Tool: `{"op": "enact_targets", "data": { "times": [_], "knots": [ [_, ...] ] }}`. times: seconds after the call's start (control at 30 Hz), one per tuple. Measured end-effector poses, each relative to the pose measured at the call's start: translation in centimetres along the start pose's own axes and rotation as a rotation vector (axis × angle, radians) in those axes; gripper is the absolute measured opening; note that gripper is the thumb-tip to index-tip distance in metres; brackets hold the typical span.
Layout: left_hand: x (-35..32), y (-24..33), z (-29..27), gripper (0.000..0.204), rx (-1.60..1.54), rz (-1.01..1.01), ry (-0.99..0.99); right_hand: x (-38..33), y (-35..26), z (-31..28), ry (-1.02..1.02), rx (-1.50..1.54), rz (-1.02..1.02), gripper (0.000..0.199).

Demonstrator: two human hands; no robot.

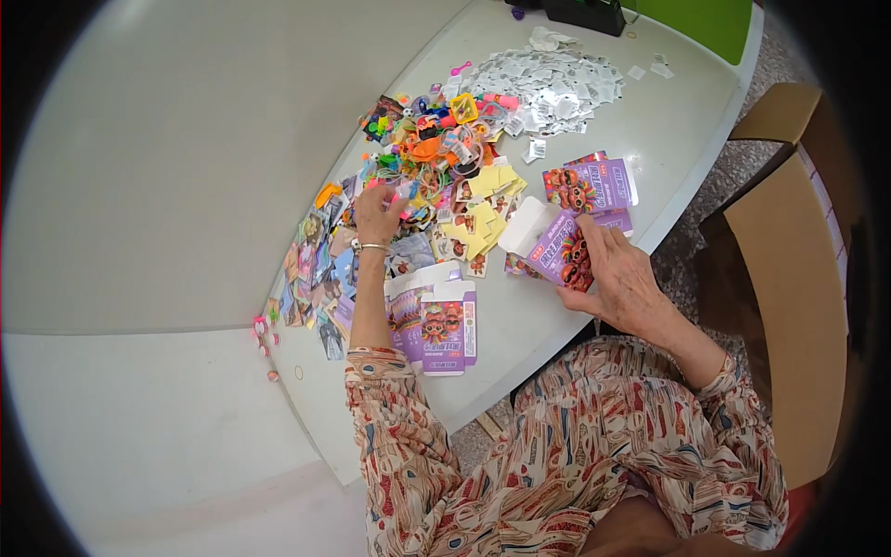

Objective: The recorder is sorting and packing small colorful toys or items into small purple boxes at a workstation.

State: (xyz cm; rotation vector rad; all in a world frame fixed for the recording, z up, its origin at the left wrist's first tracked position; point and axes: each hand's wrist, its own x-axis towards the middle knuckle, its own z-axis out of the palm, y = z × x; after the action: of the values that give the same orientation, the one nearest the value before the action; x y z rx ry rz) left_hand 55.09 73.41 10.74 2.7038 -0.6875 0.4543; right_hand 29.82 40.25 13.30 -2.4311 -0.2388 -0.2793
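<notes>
On the white table (pixel 594 158), I see the right hand (pixel 620 278) clasped around a small purple carton (pixel 555 243) whose white top flap stands open, held just above the near edge. The left hand (pixel 379 215) reaches out to the heap of little coloured toys (pixel 436 148), its fingers pinched on a small pink and white piece (pixel 403 191); I cannot tell exactly what that piece is.

My first worry is the carton. It is held at a tilt, mouth toward the heap, so anything already inside could slide out if the right hand tips it further. The open flap could also fold back over the mouth and block whatever the left hand brings.

Second, the heap is tangled: rings, cords and clips lie over one another, so lifting one piece could drag a neighbour along and scatter bits toward the yellow cards (pixel 484 209) or the picture cards (pixel 316 260) beside the left forearm.

Third, the left sleeve (pixel 385 390) lies right beside the two filled purple cartons (pixel 436 320) near the table edge; I judge that a sweep of that arm could knock them off. A few small beads (pixel 263 336) already lie at the far left rim, close to rolling away.

The pile of silver sachets (pixel 557 88) sits well apart and looks safe.
</notes>
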Motion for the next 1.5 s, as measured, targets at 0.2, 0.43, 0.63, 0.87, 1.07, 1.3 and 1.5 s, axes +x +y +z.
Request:
{"op": "enact_targets", "data": {
  "times": [0.2, 0.43, 0.63, 0.87, 1.07, 1.3, 1.5],
  "knots": [
    [-0.9, -0.7, -0.8, 0.02, -0.398, -0.178, 0.121, 0.0, -0.3, 0.6, -0.032, -0.015, -0.018, 0.088],
    [-1.1, 6.0, -4.7, 0.01, -0.869, -0.36, -0.045, 0.2, -0.1, 0.9, -0.022, -0.022, -0.032, 0.087],
    [-2.4, 9.8, -6.4, 0.004, -1.312, -0.501, -0.111, 0.5, -0.3, 1.0, -0.047, -0.03, -0.014, 0.085],
    [-3.0, 13.0, -6.6, 0.024, -1.535, -0.537, -0.114, 0.4, -0.5, 0.9, -0.087, 0.001, 0.02, 0.082],
    [-3.6, 17.2, -6.8, 0.027, -1.678, -0.513, -0.116, 0.1, -0.5, 0.9, -0.12, 0.021, 0.01, 0.08],
    [-4.2, 17.3, -7.5, 0.026, -1.683, -0.475, -0.049, -0.2, 0.0, 1.2, 0.003, 0.054, -0.074, 0.078],
    [-5.9, 14.1, -6.2, 0.017, -1.345, -0.516, 0.14, 0.0, -0.6, 1.2, 0.066, 0.073, -0.114, 0.078]
  ]
}}
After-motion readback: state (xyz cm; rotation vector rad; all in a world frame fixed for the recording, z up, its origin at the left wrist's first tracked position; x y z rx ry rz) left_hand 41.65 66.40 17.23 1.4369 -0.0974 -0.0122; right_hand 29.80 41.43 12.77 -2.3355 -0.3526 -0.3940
